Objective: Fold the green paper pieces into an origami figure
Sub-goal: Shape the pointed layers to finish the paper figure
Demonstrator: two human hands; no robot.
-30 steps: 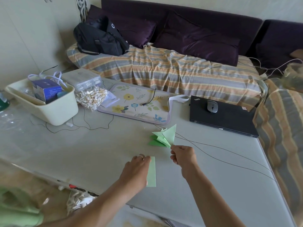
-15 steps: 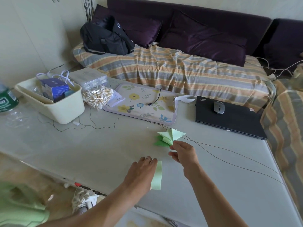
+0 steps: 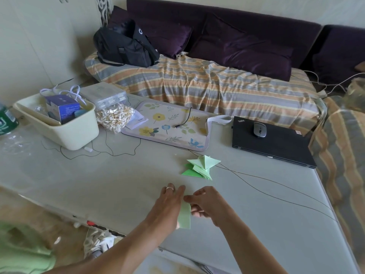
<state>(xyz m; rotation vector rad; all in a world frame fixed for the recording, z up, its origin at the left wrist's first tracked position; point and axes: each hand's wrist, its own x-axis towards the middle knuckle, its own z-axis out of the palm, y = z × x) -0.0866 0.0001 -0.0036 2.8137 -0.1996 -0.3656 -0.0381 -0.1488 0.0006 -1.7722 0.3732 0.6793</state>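
- Now we see both hands meeting over a pale green paper strip (image 3: 185,216) that lies flat on the table (image 3: 98,184), near its front edge.
- Our left hand (image 3: 167,206) rests on the strip's left side with fingers stretched out flat, a ring on one finger; it presses rather than clasps.
- Our right hand (image 3: 207,202) has its fingers curled at the strip's right edge and appears to pinch the paper there.
- Just beyond the hands sits a pile of folded green pieces (image 3: 201,167), triangular points sticking up, with nobody touching it.
- Thin dark cables (image 3: 276,192) run across the table from that pile toward the right.
- Farther off lie a flowered mat (image 3: 167,127) and a closed black laptop (image 3: 276,145) with a grey mouse (image 3: 260,129) on top.
- At far left stands a cream tub (image 3: 65,131) holding a blue box (image 3: 63,107), with a bag of cotton swabs (image 3: 114,117) beside it.
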